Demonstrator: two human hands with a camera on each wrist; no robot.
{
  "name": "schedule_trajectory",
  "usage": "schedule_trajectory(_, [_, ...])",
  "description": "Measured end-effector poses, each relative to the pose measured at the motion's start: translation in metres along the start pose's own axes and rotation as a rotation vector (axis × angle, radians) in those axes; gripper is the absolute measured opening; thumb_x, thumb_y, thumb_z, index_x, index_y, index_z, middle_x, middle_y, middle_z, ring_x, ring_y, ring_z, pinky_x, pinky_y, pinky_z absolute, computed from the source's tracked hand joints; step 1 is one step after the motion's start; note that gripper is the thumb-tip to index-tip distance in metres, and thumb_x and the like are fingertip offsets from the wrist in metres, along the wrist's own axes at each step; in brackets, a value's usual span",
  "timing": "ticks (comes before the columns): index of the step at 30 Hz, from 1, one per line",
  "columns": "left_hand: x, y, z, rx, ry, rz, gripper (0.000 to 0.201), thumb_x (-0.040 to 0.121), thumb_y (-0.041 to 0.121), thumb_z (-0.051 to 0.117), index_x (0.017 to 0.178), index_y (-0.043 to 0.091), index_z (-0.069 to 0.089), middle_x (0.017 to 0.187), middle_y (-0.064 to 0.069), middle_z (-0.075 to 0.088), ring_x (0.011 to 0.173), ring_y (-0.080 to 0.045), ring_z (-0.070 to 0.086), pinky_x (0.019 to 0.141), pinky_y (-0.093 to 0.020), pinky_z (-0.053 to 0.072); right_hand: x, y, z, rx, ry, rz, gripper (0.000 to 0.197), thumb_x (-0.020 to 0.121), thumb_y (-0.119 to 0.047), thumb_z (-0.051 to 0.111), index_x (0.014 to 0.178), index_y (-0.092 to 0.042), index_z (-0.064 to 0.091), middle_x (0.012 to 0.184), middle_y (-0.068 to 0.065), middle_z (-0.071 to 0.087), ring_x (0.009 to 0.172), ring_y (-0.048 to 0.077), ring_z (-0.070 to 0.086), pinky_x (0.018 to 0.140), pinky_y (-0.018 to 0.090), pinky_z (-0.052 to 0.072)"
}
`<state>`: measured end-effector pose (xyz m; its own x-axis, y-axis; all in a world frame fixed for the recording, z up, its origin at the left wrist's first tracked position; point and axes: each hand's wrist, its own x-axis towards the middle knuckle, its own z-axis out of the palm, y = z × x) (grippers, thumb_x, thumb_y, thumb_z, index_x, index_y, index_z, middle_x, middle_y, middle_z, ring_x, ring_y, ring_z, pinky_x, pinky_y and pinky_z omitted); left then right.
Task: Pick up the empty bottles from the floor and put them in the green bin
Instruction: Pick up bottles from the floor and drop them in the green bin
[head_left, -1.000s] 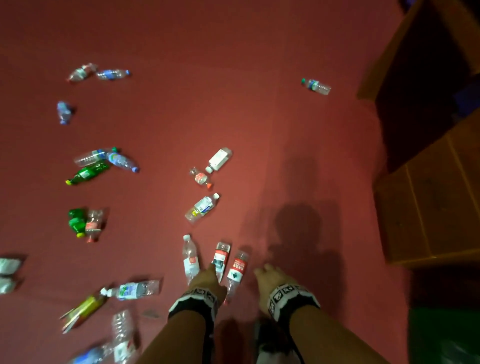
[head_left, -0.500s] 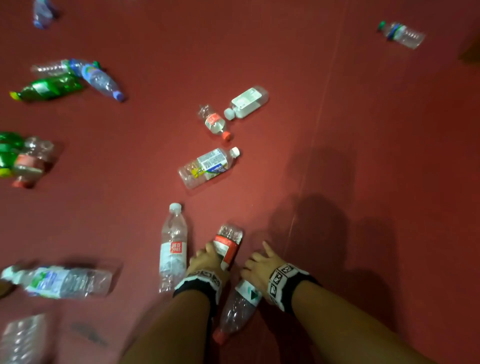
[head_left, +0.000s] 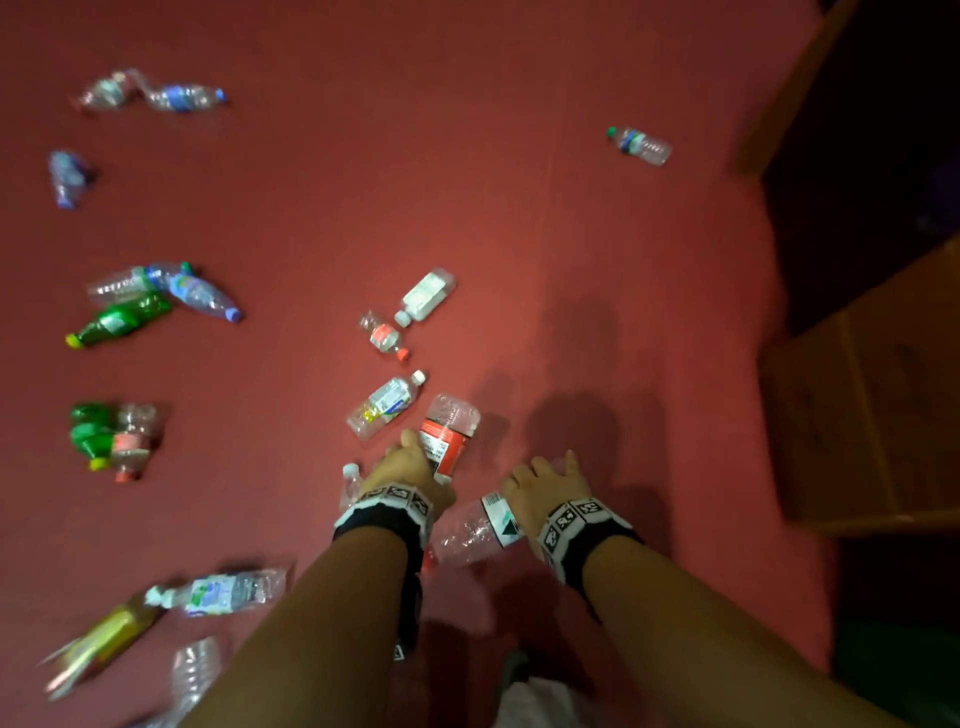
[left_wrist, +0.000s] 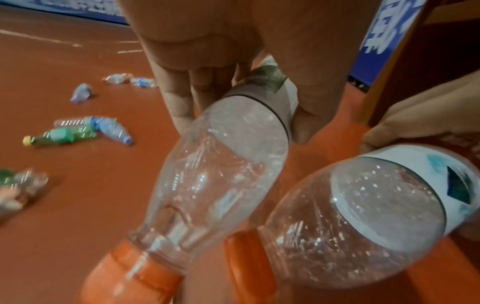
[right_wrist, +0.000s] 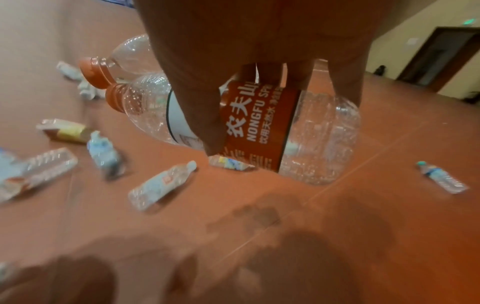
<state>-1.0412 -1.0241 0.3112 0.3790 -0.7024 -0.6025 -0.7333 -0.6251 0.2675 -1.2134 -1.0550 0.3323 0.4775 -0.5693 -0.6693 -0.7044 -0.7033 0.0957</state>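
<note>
My left hand (head_left: 410, 457) grips a clear bottle with a red label (head_left: 449, 431) round its middle and holds it off the red floor. In the left wrist view its orange cap points back toward the wrist (left_wrist: 223, 174), and the fingers and thumb of that hand (left_wrist: 241, 129) wrap the label. My right hand (head_left: 545, 478) grips a second red-label bottle (head_left: 472, 535) just beside the first; the right wrist view shows the thumb and fingers (right_wrist: 280, 115) curled round its label (right_wrist: 311, 133). A dark green shape, possibly the bin (head_left: 893, 675), sits at the bottom right.
Several empty bottles lie on the floor: a white-capped one (head_left: 387, 405) just ahead of my left hand, a small one (head_left: 350, 480) beside that wrist, green and clear ones at the left (head_left: 119, 322), and one far right (head_left: 640, 145). Wooden furniture (head_left: 857, 426) stands along the right.
One second ago both red-label bottles lay on the floor under my reaching hands. Each hand has since closed round one and lifted it, and the view has pulled back.
</note>
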Motion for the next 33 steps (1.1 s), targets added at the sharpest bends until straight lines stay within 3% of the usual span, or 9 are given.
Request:
schedule_trajectory(4, [-0.094, 0.079, -0.104, 0.071, -0.008, 0.136, 0.069, 0.073, 0.023, 0.075, 0.125, 0.019, 0.029, 0.11, -0.005, 0.052, 0.101, -0.026, 0.058, 0.091, -0.039, 0.051, -0.117, 0.034, -0.097, 0.092, 0.063, 0.075, 0.054, 0.093, -0.013, 0.052, 0.145, -0.016, 0.037, 0.145, 0.006, 0.037, 0.137, 0.028, 0.028, 0.111, 0.068, 0.015])
schedule_trajectory(8, [-0.184, 0.164, -0.186, 0.171, 0.01, 0.3, 0.057, 0.074, 0.026, 0.074, 0.113, 0.021, 0.033, 0.102, -0.004, 0.051, 0.095, -0.025, 0.058, 0.089, -0.041, 0.053, -0.228, 0.076, -0.158, 0.207, 0.16, 0.217, 0.054, 0.094, -0.027, 0.057, 0.144, -0.018, 0.038, 0.145, 0.006, 0.039, 0.136, 0.029, 0.03, 0.109, 0.066, 0.018])
schedule_trajectory(11, [-0.252, 0.233, -0.226, 0.267, 0.065, 0.464, 0.056, 0.073, 0.026, 0.073, 0.116, 0.021, 0.036, 0.104, -0.004, 0.053, 0.1, -0.026, 0.056, 0.091, -0.04, 0.051, -0.32, 0.114, -0.173, 0.357, 0.216, 0.399, 0.054, 0.093, -0.031, 0.058, 0.143, -0.019, 0.04, 0.144, 0.006, 0.04, 0.134, 0.029, 0.034, 0.11, 0.062, 0.018])
schedule_trajectory(14, [-0.306, 0.299, -0.23, 0.317, 0.099, 0.65, 0.061, 0.07, 0.03, 0.074, 0.12, 0.023, 0.04, 0.109, -0.005, 0.056, 0.1, -0.028, 0.057, 0.088, -0.04, 0.051, -0.399, 0.153, -0.144, 0.721, 0.264, 0.651, 0.05, 0.102, -0.028, 0.043, 0.149, -0.016, 0.034, 0.155, 0.009, 0.028, 0.143, 0.028, 0.024, 0.116, 0.049, 0.013])
schedule_trajectory(17, [-0.354, 0.361, -0.196, 0.35, 0.06, 0.802, 0.068, 0.068, 0.046, 0.077, 0.123, 0.027, 0.042, 0.108, -0.004, 0.056, 0.101, -0.028, 0.056, 0.089, -0.042, 0.051, -0.469, 0.176, -0.086, 0.921, 0.294, 0.884, 0.052, 0.099, -0.034, 0.044, 0.147, -0.02, 0.032, 0.15, 0.005, 0.03, 0.14, 0.028, 0.026, 0.114, 0.048, 0.02])
schedule_trajectory(20, [-0.401, 0.413, -0.134, 0.404, 0.006, 0.911, 0.066, 0.072, 0.06, 0.067, 0.124, 0.029, 0.043, 0.11, -0.007, 0.058, 0.103, -0.031, 0.056, 0.09, -0.041, 0.05, -0.529, 0.196, -0.025, 1.065, 0.253, 1.114, 0.05, 0.097, -0.037, 0.039, 0.144, -0.021, 0.035, 0.147, 0.003, 0.036, 0.138, 0.026, 0.03, 0.11, 0.048, 0.03])
schedule_trajectory(23, [-0.442, 0.46, -0.064, 0.474, -0.04, 1.004, 0.059, 0.072, 0.048, 0.068, 0.122, 0.03, 0.042, 0.112, -0.005, 0.058, 0.104, -0.029, 0.055, 0.093, -0.038, 0.047, -0.571, 0.227, 0.023, 1.066, 0.183, 1.213, 0.053, 0.094, -0.04, 0.048, 0.141, -0.017, 0.038, 0.141, 0.006, 0.042, 0.133, 0.028, 0.036, 0.102, 0.048, 0.039])
schedule_trajectory(27, [-0.486, 0.533, 0.019, 0.587, -0.165, 1.015, 0.068, 0.068, 0.03, 0.076, 0.126, 0.027, 0.042, 0.116, -0.006, 0.05, 0.111, -0.029, 0.048, 0.095, -0.038, 0.045, -0.62, 0.288, 0.078, 1.107, 0.155, 1.289, 0.063, 0.087, -0.048, 0.055, 0.139, -0.017, 0.04, 0.137, 0.006, 0.045, 0.128, 0.028, 0.041, 0.1, 0.045, 0.039])
schedule_trajectory(33, [-0.529, 0.628, 0.124, 0.764, -0.246, 1.061, 0.067, 0.072, 0.032, 0.071, 0.13, 0.028, 0.039, 0.119, -0.005, 0.047, 0.115, -0.028, 0.043, 0.096, -0.043, 0.044, -0.678, 0.359, 0.162, 1.3, 0.083, 1.401, 0.058, 0.091, -0.043, 0.051, 0.14, -0.014, 0.041, 0.139, 0.009, 0.045, 0.128, 0.031, 0.04, 0.101, 0.045, 0.037])
